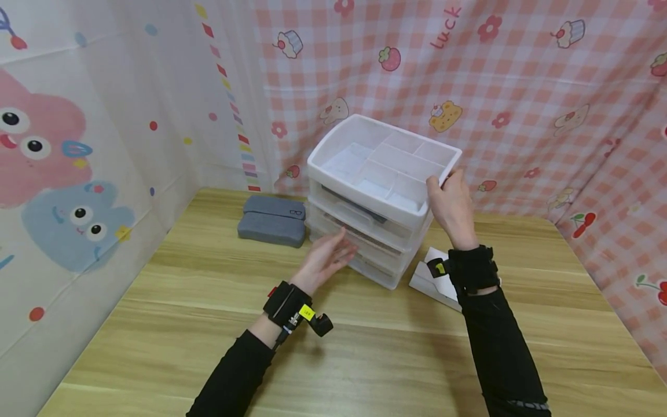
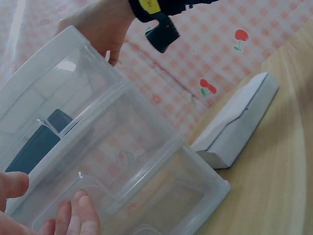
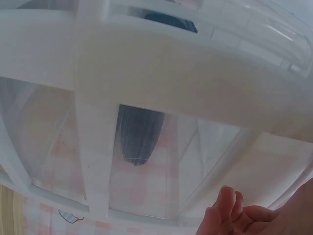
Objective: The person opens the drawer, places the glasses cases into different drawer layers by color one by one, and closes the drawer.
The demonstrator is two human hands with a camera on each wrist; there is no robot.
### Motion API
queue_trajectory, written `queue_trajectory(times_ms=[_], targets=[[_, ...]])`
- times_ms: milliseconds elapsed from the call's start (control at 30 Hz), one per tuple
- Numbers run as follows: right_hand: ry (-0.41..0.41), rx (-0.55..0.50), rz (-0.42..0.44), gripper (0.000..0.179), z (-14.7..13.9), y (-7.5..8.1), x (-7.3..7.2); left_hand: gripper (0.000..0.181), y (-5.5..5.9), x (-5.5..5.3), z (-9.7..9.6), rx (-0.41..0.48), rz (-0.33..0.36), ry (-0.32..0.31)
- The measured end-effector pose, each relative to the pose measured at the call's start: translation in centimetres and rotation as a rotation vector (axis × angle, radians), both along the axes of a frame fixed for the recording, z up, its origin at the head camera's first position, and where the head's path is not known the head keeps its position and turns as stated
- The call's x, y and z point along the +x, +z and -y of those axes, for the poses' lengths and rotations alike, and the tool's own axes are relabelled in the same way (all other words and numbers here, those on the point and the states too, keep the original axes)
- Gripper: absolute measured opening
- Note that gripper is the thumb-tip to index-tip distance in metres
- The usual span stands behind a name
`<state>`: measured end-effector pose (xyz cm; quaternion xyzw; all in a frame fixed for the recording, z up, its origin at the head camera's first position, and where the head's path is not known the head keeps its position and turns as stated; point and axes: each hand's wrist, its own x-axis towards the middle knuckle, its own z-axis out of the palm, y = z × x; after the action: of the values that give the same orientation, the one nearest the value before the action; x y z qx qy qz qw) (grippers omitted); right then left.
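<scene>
A white plastic drawer organizer (image 1: 383,191) with a divided top tray and clear drawers stands on the table. My right hand (image 1: 452,202) grips the top tray's right edge, thumb on top; in the right wrist view its curled fingers (image 3: 227,210) show beside the organizer's wall. Before the drawer fronts is my left hand (image 1: 325,259), fingers loosely extended. In the left wrist view the left fingertips (image 2: 80,210) lie close against a drawer front, thumb apart. Through the clear upper drawer a dark object (image 2: 34,149) shows.
A grey glasses case (image 1: 272,221) lies left of the organizer on the wooden table (image 1: 365,359). To the right, partly behind my right wrist, is a white case with a grey edge (image 1: 435,284). A pink checked curtain (image 1: 469,75) hangs close behind.
</scene>
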<state>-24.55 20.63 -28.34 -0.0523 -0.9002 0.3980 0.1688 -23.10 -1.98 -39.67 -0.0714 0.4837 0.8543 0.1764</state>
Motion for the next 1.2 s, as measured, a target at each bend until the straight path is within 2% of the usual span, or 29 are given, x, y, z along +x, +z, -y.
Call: queue_trajectory(times_ms=[300, 567, 667, 1067, 1200], targets=[[0.003, 0.002, -0.001, 0.054, 0.0, 0.0, 0.0, 0.008, -0.1, 1.5, 1.0, -0.014, -0.021, -0.012], [-0.004, 0.007, -0.002, 0.053, 0.0, -0.1, 0.0, 0.016, 0.1, 2.9, 2.2, -0.049, -0.029, -0.049], [-0.002, 0.003, 0.002, 0.053, 0.0, -0.1, 0.0, 0.013, 0.1, 3.4, 2.7, -0.054, -0.026, -0.060], [0.006, 0.001, 0.008, 0.055, 0.0, 0.0, 0.0, 0.008, 0.0, 5.3, 3.6, -0.068, -0.021, -0.027], [-0.002, 0.010, 0.001, 0.054, 0.0, -0.1, 0.0, 0.008, 0.1, 5.9, 3.9, -0.088, -0.022, -0.039]])
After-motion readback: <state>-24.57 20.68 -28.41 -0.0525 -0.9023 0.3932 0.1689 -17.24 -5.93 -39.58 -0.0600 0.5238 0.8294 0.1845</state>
